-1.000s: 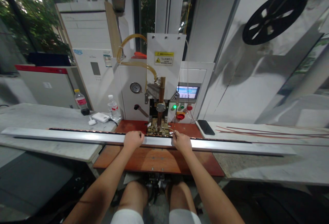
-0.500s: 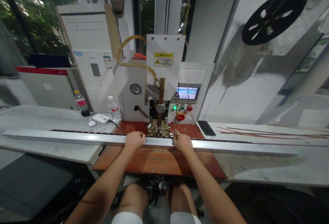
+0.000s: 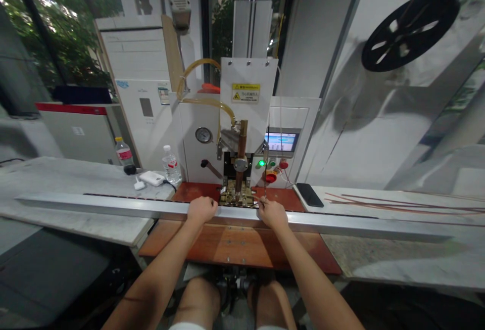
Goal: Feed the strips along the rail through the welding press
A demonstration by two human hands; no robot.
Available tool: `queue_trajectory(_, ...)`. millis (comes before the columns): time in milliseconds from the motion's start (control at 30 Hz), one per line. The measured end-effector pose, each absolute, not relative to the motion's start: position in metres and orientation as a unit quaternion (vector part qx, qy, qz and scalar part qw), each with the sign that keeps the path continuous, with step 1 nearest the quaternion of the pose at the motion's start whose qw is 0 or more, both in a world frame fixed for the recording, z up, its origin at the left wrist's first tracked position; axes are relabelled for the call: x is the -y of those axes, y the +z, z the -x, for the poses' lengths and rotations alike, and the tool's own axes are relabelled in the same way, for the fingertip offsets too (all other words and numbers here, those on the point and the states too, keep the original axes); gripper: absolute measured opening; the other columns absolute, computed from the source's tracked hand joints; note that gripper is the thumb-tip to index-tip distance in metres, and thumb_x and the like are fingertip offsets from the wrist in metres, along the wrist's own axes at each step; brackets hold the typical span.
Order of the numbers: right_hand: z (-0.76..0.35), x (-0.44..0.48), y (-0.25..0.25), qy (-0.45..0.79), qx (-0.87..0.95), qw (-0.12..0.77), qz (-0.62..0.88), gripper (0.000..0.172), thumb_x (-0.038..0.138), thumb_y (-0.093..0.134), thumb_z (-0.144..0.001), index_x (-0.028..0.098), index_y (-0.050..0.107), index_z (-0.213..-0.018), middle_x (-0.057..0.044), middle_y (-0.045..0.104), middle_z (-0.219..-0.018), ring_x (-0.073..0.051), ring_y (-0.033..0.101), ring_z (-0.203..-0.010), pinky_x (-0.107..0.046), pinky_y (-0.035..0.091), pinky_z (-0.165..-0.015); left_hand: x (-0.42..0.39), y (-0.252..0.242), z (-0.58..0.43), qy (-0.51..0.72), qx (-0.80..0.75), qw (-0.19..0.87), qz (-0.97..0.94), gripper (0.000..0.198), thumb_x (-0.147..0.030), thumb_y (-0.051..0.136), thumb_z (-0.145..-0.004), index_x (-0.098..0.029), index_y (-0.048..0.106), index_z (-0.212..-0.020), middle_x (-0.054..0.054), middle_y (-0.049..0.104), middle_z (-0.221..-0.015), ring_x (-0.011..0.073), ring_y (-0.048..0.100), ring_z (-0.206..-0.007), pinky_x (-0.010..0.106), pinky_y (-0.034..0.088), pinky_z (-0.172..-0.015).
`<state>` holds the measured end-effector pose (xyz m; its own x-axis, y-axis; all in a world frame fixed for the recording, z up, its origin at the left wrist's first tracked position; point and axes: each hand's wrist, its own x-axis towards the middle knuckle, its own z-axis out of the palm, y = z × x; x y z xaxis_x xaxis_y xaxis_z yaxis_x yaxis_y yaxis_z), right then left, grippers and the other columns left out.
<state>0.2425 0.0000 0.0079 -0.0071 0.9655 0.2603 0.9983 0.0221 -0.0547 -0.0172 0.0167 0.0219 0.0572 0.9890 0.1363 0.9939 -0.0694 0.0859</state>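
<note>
A long silver metal bar (image 3: 125, 207) lies across the front of a press-like machine (image 3: 248, 75), with a thin dark strip (image 3: 329, 214) along its back edge. My left hand (image 3: 202, 209) is closed over the strip and bar, left of the machine's brass-coloured fixture (image 3: 227, 197). To the right of that fixture, my right hand (image 3: 273, 213) is closed in a pinch at the strip's line; what its fingertips hold is too small to name. A copper-coloured vertical rod (image 3: 241, 140) stands over the fixture, between my hands.
Reddish-brown boards (image 3: 235, 244) lie under the bar. On the left table are a cola bottle (image 3: 125, 155), a clear bottle (image 3: 171, 166) and a white power bank (image 3: 152, 178). A phone (image 3: 309, 195) and several thin brown strips (image 3: 379, 202) lie on the right. A control screen (image 3: 282, 141) is lit.
The camera view has shifted a little, so the scene sits slightly lower and further right. Both hands stay closed at nearly the same places along the bar.
</note>
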Motion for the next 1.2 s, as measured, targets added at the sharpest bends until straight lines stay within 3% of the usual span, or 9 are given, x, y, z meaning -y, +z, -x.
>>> queue_trajectory(1200, -0.235, 0.000, 0.023, -0.054, 0.708, 0.135, 0.691, 0.035, 0.041, 0.032, -0.093, 0.026, 0.062, -0.105, -0.005, 0.069, -0.093, -0.018, 0.064, -0.086, -0.024, 0.040, -0.071, -0.024, 0.019, 0.020, -0.077, 0.668, 0.015, 0.740, 0.048, -0.038, 0.029, -0.084, -0.019, 0.073, -0.091, 0.014, 0.070, -0.090, 0.0246, 0.065, -0.087, 0.034, 0.046, -0.078)
